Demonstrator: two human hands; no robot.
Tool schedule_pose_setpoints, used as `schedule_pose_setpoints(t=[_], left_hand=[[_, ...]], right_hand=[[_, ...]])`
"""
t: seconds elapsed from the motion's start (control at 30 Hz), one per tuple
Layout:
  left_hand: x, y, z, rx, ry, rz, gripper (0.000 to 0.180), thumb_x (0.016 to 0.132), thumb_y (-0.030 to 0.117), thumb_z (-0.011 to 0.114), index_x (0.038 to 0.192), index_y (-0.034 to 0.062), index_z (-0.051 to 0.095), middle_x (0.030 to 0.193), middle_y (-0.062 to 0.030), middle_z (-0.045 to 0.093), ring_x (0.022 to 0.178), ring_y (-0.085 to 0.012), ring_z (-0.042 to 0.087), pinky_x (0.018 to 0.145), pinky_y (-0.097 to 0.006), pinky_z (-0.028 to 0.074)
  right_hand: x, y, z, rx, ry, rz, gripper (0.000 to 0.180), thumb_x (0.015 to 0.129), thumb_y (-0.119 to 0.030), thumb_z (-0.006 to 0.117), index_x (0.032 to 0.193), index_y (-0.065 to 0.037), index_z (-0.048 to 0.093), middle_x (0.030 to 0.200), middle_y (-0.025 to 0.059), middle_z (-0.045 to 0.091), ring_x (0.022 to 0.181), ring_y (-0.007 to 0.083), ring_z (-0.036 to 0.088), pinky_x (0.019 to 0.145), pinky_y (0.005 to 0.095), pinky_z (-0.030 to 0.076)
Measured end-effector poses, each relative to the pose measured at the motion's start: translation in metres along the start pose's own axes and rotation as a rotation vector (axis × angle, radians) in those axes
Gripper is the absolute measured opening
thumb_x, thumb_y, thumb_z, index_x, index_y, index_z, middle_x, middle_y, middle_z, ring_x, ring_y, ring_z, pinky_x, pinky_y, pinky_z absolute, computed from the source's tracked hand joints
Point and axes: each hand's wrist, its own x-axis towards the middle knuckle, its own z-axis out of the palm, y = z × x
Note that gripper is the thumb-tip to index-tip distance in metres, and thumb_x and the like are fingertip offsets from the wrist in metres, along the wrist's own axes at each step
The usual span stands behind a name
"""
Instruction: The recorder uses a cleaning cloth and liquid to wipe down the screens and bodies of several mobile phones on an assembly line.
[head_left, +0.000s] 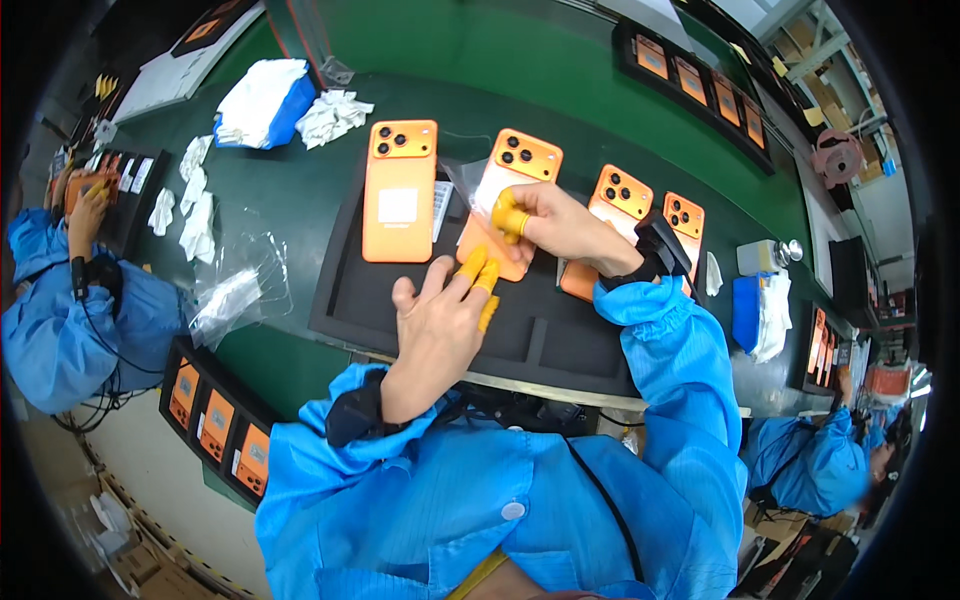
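Observation:
My right hand (562,222), in yellow finger cots, is closed in a pinch over the middle of an orange phone back (538,155) with several camera lenses. A clear plastic film (464,182) stands out from this phone's left edge and runs toward the pinch. My left hand (437,318) has its fingers stretched out, the cot-covered tips resting on the phone's lower end. To the left lies another orange phone (400,170) with a white square label. Two more orange phones, one wider in view (620,190) and one at the right (684,213), lie partly behind my right wrist.
Beneath the phones is a black foam tray (345,300). White cloths in a blue pack (262,103), crumpled wipes (334,117) and loose clear film (240,290) lie left. More trays of phones (215,425) (690,78) stand around. A dispenser bottle (762,257) is right. Co-workers in blue sit on both sides.

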Motion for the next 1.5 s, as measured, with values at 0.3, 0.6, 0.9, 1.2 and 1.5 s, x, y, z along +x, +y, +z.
schedule_pose_setpoints(t=[0.3, 0.6, 0.9, 1.2, 1.5], left_hand=[[0.003, -0.005, -0.008, -0.021, -0.058, 0.018, 0.036, 0.078, 0.017, 0.069, 0.114, 0.012, 0.067, 0.109, -0.0007, 0.062, 0.103, -0.0219, 0.05, 0.079, -0.042, 0.026], [0.033, -0.01, -0.038, -0.027, -0.218, 0.109, 0.023, 0.077, 0.014, 0.072, 0.098, 0.0052, 0.069, 0.098, -0.0039, 0.06, 0.106, -0.0247, 0.049, 0.082, -0.045, 0.027], [0.057, 0.005, -0.041, -0.01, -0.281, 0.244, 0.034, 0.066, 0.004, 0.071, 0.099, 0.0073, 0.069, 0.094, -0.0047, 0.057, 0.109, -0.0255, 0.047, 0.082, -0.048, 0.028], [0.063, 0.031, -0.02, -0.038, -0.301, 0.491, 0.019, 0.072, 0.013, 0.072, 0.091, 0.0105, 0.068, 0.094, -0.0008, 0.059, 0.104, -0.0221, 0.051, 0.079, -0.045, 0.026], [0.056, 0.041, -0.004, 0.018, -0.293, 0.5, 0.02, 0.072, 0.014, 0.074, 0.09, 0.0076, 0.07, 0.087, -0.0024, 0.059, 0.096, -0.0209, 0.054, 0.077, -0.042, 0.029]], right_hand=[[-0.137, -0.069, -0.05, -1.121, 1.277, -0.406, 0.007, 0.079, 0.001, 0.064, 0.085, -0.002, 0.064, 0.076, 0.0074, 0.062, 0.059, 0.0153, 0.057, 0.054, 0.0287, 0.046], [-0.094, 0.028, 0.031, -1.268, 0.468, -0.222, 0.023, 0.074, -0.022, 0.071, 0.08, -0.004, 0.057, 0.073, 0.0103, 0.058, 0.075, 0.0241, 0.061, 0.058, 0.0346, 0.05], [-0.084, 0.038, 0.034, -1.183, 0.465, -0.212, 0.019, 0.077, -0.016, 0.067, 0.086, -0.002, 0.057, 0.077, 0.0121, 0.059, 0.076, 0.0262, 0.064, 0.061, 0.037, 0.052], [-0.089, 0.028, -0.025, -0.444, 0.223, -0.232, 0.019, 0.081, -0.015, 0.056, 0.083, 0.004, 0.06, 0.075, 0.0241, 0.061, 0.073, 0.0383, 0.062, 0.065, 0.0427, 0.048], [-0.141, 0.034, -0.104, 0.352, 1.024, -0.694, 0.021, 0.098, -0.019, 0.045, 0.098, -0.002, 0.057, 0.074, -0.0018, 0.049, 0.062, 0.0071, 0.045, 0.056, 0.0218, 0.038]])
